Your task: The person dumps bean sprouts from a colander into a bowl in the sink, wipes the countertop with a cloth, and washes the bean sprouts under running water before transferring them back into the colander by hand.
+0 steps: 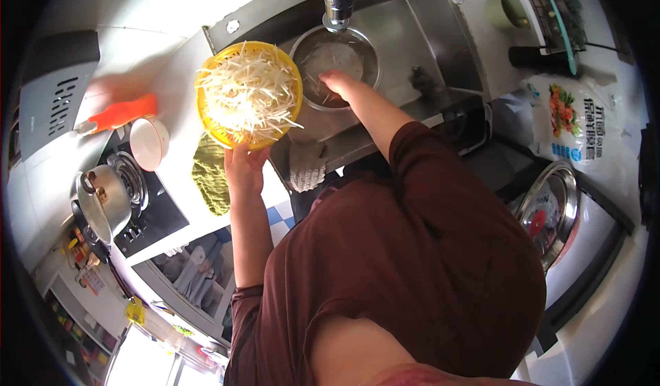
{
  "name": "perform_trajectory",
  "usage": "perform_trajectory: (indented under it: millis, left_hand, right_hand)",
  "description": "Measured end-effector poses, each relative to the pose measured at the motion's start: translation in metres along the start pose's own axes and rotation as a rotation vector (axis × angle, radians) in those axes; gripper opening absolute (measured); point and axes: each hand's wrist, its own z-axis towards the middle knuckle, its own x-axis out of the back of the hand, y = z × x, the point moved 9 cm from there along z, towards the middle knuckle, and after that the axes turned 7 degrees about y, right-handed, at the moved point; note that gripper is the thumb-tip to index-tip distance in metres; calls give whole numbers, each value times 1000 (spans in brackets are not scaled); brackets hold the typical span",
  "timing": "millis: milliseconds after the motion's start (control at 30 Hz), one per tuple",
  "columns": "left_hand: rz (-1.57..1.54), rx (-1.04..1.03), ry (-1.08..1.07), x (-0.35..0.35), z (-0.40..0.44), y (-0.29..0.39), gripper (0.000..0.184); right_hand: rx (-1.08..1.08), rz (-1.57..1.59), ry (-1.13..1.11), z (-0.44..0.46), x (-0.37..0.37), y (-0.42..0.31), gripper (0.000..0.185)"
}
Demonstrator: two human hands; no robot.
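A yellow basket (201,104) heaped with pale thin shreds (251,90) is at the left edge of the sink. My left hand (245,168) grips its near rim, with the fingers partly under it. In the sink (405,56) a round metal bowl (375,59) holds cloudy water with some shreds, below the faucet (338,1). My right hand (335,83) reaches over the bowl at the water, its fingers pressed together; what they hold, if anything, is too small to tell.
Left of the basket lie a green cloth (211,176), a white bowl (149,144) and an orange bottle (124,113). A pot (108,200) stands by the stove. A metal lid (550,211) and a printed plastic bag (567,121) are at the right.
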Motion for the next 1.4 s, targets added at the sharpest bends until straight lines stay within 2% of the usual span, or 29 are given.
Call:
perform_trajectory:
  millis: [33, 133, 167, 267, 367, 467, 600, 700, 800, 900, 1000, 1033, 1133, 1167, 1300, 1400]
  left_hand:
    - [-7, -1, -3, 2, 1, 0, 47]
    - [-31, -1, 23, 4, 2, 0, 46]
    - [-26, 3, 27, 5, 2, 0, 46]
    - [-16, 15, 31, 6, 2, -1, 45]
    - [-18, 19, 21, 6, 4, -1, 46]
    - [-19, 17, 15, 6, 6, 1, 46]
    - [-35, 17, 18, 4, 9, 4, 46]
    - [-47, 10, 1, 5, 11, 6, 46]
    - [-46, 0, -5, 5, 12, 8, 45]
    - [-47, 1, 10, 5, 10, 10, 45]
    - [-56, 9, 3, 3, 10, 11, 45]
    - [-60, 12, -4, 2, 9, 11, 45]
    - [-51, 11, 18, 3, 8, 10, 46]
    - [-50, 10, 24, 2, 8, 10, 46]
    - [-48, 11, 33, -1, 5, 11, 47]
    - [-33, 13, 31, 3, 8, 7, 43]
  right_hand:
    - [-82, 187, -96, -26, -3, -18, 27]
    - [-75, 334, -297, -30, -30, -31, 17]
    - [-97, 379, -274, -30, -32, -31, 13]
    - [-117, 523, -451, -27, -51, -29, 12]
    - [-200, 597, -417, -37, -35, -28, 11]
    - [-369, 745, -98, -53, 2, -8, 10]
    - [-304, 909, 236, -47, 56, 22, 19]
    - [-275, 985, 390, -21, 75, 19, 21]
    - [-245, 971, 397, 9, 78, -4, 22]
    - [-202, 915, 315, 27, 68, -29, 22]
    - [-233, 954, 189, 34, 40, -45, 20]
    - [-272, 899, 212, 36, 31, -44, 20]
    - [-218, 838, 49, 36, 6, -57, 21]
    - [-195, 853, -14, 32, -2, -60, 22]
    - [-343, 1023, -348, 13, -29, -64, 24]
    - [-371, 1119, -449, 11, -15, -65, 22]
